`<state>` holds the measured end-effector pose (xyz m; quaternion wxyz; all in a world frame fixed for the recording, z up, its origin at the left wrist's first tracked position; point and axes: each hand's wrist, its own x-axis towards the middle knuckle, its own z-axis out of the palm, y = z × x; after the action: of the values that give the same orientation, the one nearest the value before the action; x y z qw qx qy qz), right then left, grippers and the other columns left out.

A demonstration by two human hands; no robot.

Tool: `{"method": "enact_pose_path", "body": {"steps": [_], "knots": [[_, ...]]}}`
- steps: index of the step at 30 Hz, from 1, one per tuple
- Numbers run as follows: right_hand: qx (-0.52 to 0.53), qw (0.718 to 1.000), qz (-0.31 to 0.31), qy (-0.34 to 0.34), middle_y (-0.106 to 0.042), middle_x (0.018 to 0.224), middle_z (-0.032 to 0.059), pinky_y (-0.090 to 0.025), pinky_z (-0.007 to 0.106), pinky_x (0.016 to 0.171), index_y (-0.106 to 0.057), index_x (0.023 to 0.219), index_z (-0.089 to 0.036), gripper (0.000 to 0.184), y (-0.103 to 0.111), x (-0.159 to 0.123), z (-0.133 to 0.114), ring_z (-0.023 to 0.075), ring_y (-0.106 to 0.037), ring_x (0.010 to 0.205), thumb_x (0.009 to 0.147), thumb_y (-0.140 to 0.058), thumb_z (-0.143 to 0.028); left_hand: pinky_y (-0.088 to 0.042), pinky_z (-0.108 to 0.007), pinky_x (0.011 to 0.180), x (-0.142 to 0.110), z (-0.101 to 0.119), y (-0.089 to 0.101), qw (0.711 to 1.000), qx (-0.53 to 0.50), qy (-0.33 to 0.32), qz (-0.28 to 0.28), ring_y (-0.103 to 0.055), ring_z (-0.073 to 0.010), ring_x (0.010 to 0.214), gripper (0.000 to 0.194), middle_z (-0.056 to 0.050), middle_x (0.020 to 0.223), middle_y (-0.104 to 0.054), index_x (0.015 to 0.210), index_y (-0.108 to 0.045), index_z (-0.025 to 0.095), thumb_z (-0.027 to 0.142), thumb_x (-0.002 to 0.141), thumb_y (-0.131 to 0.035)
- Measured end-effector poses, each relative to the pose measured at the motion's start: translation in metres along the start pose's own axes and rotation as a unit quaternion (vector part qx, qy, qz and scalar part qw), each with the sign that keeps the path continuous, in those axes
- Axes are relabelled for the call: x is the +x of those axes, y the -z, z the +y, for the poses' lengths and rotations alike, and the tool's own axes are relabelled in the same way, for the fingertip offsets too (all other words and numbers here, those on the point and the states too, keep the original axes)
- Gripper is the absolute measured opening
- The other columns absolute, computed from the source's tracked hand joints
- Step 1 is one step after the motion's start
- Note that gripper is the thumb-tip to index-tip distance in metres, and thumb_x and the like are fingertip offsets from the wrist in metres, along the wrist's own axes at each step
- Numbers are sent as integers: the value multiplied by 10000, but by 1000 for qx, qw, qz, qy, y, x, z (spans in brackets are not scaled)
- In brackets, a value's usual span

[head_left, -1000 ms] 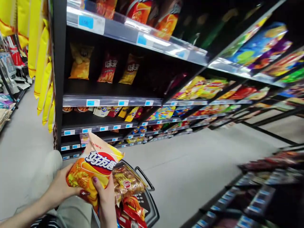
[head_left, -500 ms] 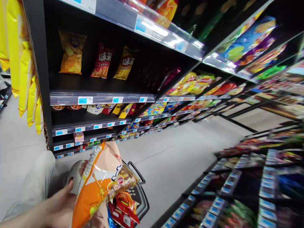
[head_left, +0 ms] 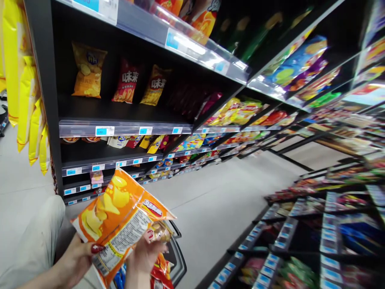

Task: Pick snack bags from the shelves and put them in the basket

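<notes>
An orange chip bag (head_left: 118, 218) is held in both my hands low at the left, its back with the printed label turned up toward me. My left hand (head_left: 78, 260) grips its lower left edge, thumb with a dark red nail on the bag. My right hand (head_left: 143, 253) is under its right side, fingers curled on the bag. Below them a black shopping basket (head_left: 177, 261) holds red and blue snack packs (head_left: 161, 273). My knee in light trousers (head_left: 33, 237) is at the left.
Black shelves (head_left: 126, 128) of snack bags run along the left and into the distance, with blue price tags on the rails. Yellow bags (head_left: 28, 104) hang at the far left. A lower shelf unit (head_left: 315, 224) lines the right. Grey floor (head_left: 216, 196) lies between.
The bag has been turned over in my hands, from its front with the red logo to its back with the label. The view has shifted slightly right.
</notes>
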<state>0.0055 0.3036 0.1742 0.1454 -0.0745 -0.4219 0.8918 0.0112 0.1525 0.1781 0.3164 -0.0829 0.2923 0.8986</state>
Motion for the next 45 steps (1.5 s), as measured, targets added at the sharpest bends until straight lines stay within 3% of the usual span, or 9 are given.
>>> {"method": "enact_pose_path", "body": {"steps": [5, 13, 21, 26, 32, 36, 39, 42, 45], "knots": [[-2, 998, 52, 19, -607, 1327, 126, -443, 477, 1014, -514, 1347, -268, 1042, -13, -5, -24, 347, -548, 1236, 444, -832, -680, -484, -494, 1011, 5, 12, 7, 985, 142, -95, 4, -605, -376, 1160, 763, -132, 1181, -709, 1252, -604, 167, 289, 551, -877], [-7, 984, 176, -19, -768, 914, 56, -595, 310, 698, -516, 1294, -235, 883, -17, 0, 2, 219, -727, 747, 521, -883, -457, -464, -457, 1059, 1, 13, 9, 948, 263, -167, 59, -560, -354, 1225, 790, -127, 1229, -677, 1242, -578, 174, 401, 548, -879], [20, 979, 201, -15, -770, 940, 37, -601, 297, 741, -482, 1334, -200, 836, -26, 2, 7, 210, -730, 824, 608, -836, -412, -492, -465, 1017, 2, 24, 4, 929, 300, -181, 119, -580, -373, 1182, 913, -144, 1199, -665, 1265, -518, 162, 445, 481, -889], [44, 973, 226, -35, -748, 1068, 55, -572, 338, 873, -503, 1342, -189, 720, -25, 9, 26, 222, -707, 974, 713, -741, -446, -474, -444, 1016, 9, 32, 8, 869, 406, -230, 164, -535, -359, 1239, 911, -146, 1299, -595, 1333, -405, 196, 473, 576, -829], [114, 953, 264, -94, -754, 1041, 44, -536, 339, 959, -579, 1249, -156, 678, -17, 22, 40, 216, -692, 1026, 658, -779, -420, -487, -400, 924, 10, 44, 6, 802, 544, -207, 131, -610, -314, 1127, 690, -132, 1243, -642, 1259, -385, 217, 471, 711, -717], [60, 971, 214, -92, -768, 938, 38, -561, 390, 921, -637, 1120, -168, 535, -4, 37, 23, 235, -721, 929, 655, -809, -369, -473, -290, 634, 8, 53, 13, 812, 544, -170, 126, -642, -220, 722, 398, -41, 854, -709, 1009, -478, 227, 480, 763, -663], [27, 980, 179, -83, -769, 842, 42, -582, 454, 876, -649, 1017, -158, 483, -4, 48, 2, 266, -739, 809, 613, -848, -333, -371, -230, 506, 7, 62, 19, 841, 511, -141, 111, -526, -144, 517, 343, 41, 561, -571, 766, -497, 215, 536, 796, -616], [7, 984, 165, -73, -769, 819, 57, -586, 474, 856, -643, 999, -149, 480, -12, 55, -13, 268, -741, 750, 604, -848, -327, -360, -220, 493, 9, 65, 22, 867, 482, -110, 58, -488, -123, 480, 430, 36, 500, -521, 634, -503, 192, 575, 815, -573], [-7, 984, 157, -89, -771, 868, 79, -589, 481, 841, -637, 1019, -149, 504, -19, 56, -19, 278, -741, 755, 600, -843, -339, -361, -210, 503, 10, 64, 21, 853, 505, -116, 62, -491, -120, 505, 440, 21, 509, -531, 597, -544, 177, 552, 827, -568]]}}
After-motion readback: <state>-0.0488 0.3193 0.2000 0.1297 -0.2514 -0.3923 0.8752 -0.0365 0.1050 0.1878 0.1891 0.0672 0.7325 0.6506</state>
